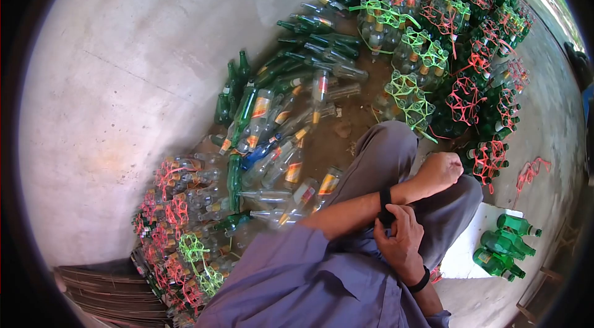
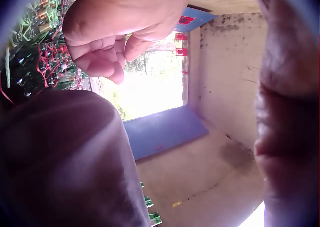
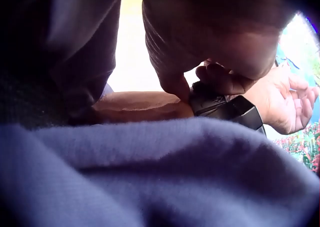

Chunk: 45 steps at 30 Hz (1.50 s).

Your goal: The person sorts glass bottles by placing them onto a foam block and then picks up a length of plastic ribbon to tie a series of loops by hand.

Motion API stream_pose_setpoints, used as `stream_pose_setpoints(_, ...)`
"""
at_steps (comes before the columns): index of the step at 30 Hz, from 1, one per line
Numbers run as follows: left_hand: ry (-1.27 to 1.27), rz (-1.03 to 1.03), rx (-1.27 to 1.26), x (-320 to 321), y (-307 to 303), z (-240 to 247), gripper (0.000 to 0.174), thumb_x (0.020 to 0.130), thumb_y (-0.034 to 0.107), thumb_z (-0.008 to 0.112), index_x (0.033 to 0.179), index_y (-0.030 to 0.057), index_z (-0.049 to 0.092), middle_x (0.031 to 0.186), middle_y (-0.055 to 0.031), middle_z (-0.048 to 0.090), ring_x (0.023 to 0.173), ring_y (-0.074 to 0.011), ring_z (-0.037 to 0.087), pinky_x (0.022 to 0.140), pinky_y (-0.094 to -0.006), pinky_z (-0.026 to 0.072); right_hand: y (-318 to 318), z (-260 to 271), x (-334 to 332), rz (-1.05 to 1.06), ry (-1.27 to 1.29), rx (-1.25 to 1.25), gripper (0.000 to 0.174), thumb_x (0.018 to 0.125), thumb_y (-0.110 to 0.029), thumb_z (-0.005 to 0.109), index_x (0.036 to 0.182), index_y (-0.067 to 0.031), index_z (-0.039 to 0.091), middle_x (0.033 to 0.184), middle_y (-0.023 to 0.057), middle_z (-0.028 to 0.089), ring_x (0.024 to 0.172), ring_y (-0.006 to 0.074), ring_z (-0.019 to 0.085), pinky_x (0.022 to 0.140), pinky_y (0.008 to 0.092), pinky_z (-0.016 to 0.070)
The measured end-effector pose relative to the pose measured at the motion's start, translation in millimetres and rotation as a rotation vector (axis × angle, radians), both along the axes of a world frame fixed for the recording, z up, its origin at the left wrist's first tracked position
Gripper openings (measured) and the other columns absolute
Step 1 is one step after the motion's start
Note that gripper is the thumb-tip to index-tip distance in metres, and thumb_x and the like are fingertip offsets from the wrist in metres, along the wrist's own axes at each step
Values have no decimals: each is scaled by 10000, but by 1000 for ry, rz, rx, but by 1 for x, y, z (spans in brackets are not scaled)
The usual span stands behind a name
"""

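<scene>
My left hand hangs over my knees with its fingers loosely curled and nothing in them. The left wrist view shows this hand with its palm side and bent fingers. Round the left wrist sits a black wristband, which carries a small black box in the right wrist view. My right hand is at that wristband, pinching it between thumb and fingers. A second black band circles the right wrist. In the right wrist view the right hand is dark against the light.
Loose glass bottles lie on the floor ahead. Bundles tied with red and green cord stand at the right and lower left. Several green bottles lie on a white block beside my legs. A pale wall rises at left.
</scene>
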<state>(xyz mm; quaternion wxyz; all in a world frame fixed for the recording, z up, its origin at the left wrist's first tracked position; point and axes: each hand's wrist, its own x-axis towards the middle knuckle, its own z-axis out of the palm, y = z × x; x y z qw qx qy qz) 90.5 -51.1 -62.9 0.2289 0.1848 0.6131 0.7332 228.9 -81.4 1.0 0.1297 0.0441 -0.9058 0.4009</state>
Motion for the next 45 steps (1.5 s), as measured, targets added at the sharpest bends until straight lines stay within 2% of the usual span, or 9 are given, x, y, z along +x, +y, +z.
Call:
stream_pose_setpoints(1,379,130,-106,1,-1,0,160,860,159,636,813,11,675,695,-159,693,597,-328,677,543,-427,524,-2,1,0,28,2,0,440,745,-33,796,1145,-45,615,956,102,638,582,189,602,490,314,489)
stream_pose_setpoints(4,543,-31,-190,-1,-15,12,110,838,127,653,851,19,672,748,-171,685,694,-378,673,613,-445,524,-5,10,1,91,-4,42,434,764,-61,788,1162,-40,617,979,107,648,710,229,657,570,337,526)
stream_pose_setpoints(8,744,-11,-168,-15,-51,46,47,833,84,641,820,39,648,729,-160,651,671,-368,642,588,-438,495,-1,17,-7,202,180,102,438,774,1,747,1195,-24,627,1094,132,679,610,190,635,490,298,431)
stream_pose_setpoints(12,760,180,-208,-38,-124,75,68,894,97,644,893,41,682,737,-120,649,624,-279,636,583,-376,497,9,17,-4,166,201,180,416,784,18,726,1189,4,631,1165,178,679,732,246,697,565,327,502)
stream_pose_setpoints(16,434,416,-369,-44,-218,58,123,928,113,660,990,20,712,838,-114,723,721,-158,688,668,-279,533,24,11,-5,25,-2,13,291,826,26,682,1114,45,645,1071,194,702,855,331,712,756,401,569)
stream_pose_setpoints(24,434,393,-1326,43,-470,-165,230,910,229,596,966,29,695,870,-132,724,829,-345,697,761,-414,565,51,-8,-17,-74,-7,124,174,865,32,645,1038,37,665,967,220,700,844,390,704,735,428,569)
stream_pose_setpoints(27,206,673,-1401,114,-549,-211,224,869,233,590,941,38,672,939,-144,717,922,-381,677,802,-455,543,54,-14,-20,-85,-67,103,167,865,34,646,1031,38,665,965,214,702,840,387,704,737,427,567)
stream_pose_setpoints(32,-369,1113,-1621,167,-592,-197,383,800,315,626,1031,10,652,987,-251,705,1004,-458,659,841,-545,509,54,-19,-27,17,-19,131,143,867,43,631,1008,54,656,946,213,700,829,387,703,727,421,564)
stream_pose_setpoints(45,-640,994,-1320,200,-651,-267,510,665,249,751,1029,-81,615,1013,-317,678,1019,-472,658,877,-485,512,47,-22,-28,46,-70,190,110,872,19,625,974,42,658,912,200,700,796,379,701,705,410,567)
